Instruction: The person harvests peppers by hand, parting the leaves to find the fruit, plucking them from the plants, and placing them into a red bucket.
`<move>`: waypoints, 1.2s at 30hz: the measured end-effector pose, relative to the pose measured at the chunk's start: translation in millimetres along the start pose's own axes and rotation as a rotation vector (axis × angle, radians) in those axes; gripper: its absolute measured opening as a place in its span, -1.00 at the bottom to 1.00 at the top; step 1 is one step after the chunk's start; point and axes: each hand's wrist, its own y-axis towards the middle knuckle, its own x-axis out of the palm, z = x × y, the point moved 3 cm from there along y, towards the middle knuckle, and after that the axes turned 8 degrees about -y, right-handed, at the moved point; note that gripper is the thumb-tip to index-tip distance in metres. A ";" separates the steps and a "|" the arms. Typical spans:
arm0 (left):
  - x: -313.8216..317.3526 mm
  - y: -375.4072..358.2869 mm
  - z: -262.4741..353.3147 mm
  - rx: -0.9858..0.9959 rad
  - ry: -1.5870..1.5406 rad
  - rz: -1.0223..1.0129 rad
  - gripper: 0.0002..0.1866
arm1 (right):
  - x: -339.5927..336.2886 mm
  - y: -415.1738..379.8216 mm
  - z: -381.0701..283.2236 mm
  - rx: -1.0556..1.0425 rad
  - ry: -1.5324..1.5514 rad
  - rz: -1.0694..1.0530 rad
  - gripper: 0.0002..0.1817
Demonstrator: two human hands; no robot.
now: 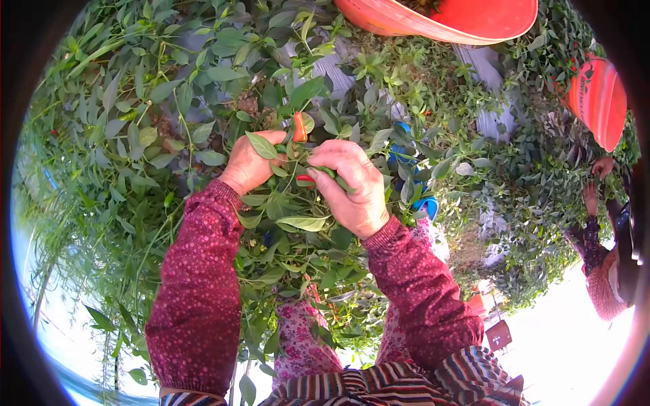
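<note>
Among the leaves of a pepper plant (302, 222), both my hands are close together at the centre. My left hand (252, 162) reaches into the foliage beside an orange-red pepper (300, 127); leaves cover its fingertips, so its grip is hidden. My right hand (349, 181) is closed, thumb and fingers pressed together around green stems or a green pepper, too covered to tell which. A small red pepper tip (305, 178) shows just left of its thumb.
A large red tub (440, 26) stands at the top. Another red bucket (597, 101) is at the right, above a co-worker's hands (596, 183). Blue shoes (425, 205) show through leaves right of my right hand. Dense plants surround my arms.
</note>
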 end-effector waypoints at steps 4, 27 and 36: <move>0.6 -2.3 0.0 -0.101 -0.054 -0.031 -0.75 | 1.3 -3.1 1.1 0.001 -0.050 0.102 -0.71; 6.8 -24.4 -7.5 0.063 -0.060 0.086 -0.73 | -37.6 14.1 -13.3 0.502 0.760 0.014 -0.86; 9.7 -31.8 -3.9 0.070 -0.086 0.079 -0.67 | 43.4 24.6 26.7 0.364 -0.267 -0.574 -0.63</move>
